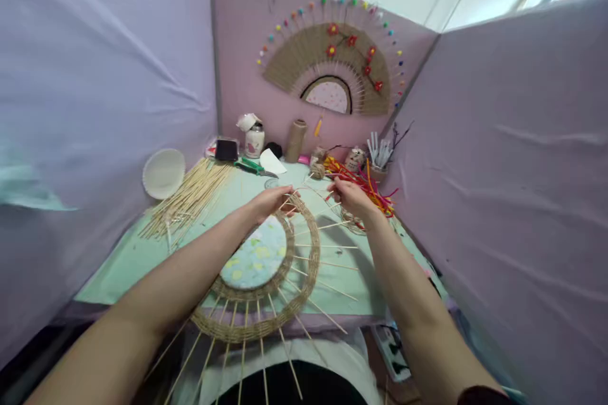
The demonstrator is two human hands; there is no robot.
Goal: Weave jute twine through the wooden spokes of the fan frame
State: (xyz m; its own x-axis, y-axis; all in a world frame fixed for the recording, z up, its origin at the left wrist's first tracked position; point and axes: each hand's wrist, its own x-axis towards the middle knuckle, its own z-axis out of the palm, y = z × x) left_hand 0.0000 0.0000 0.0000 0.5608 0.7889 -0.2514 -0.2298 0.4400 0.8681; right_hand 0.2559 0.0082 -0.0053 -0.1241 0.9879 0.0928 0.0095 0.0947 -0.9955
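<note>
A pale green worktop [142, 253] is noted. A round woven straw frame with floral fabric centre and thin wooden spokes [259, 259] is laid at its 6 o'clock edge. The left hand [270, 201] is placed at the frame's 12 o'clock, fingers pinched on the rim. The right hand [350, 197] is held at 1 o'clock, fingers narrowly closed; what they hold cannot be told.

Both bare forearms reach forward over the woven fan [311, 253]; the left hand [270, 202] pinches its far rim, the right hand [350, 197] just beyond it, fingers curled shut.
</note>
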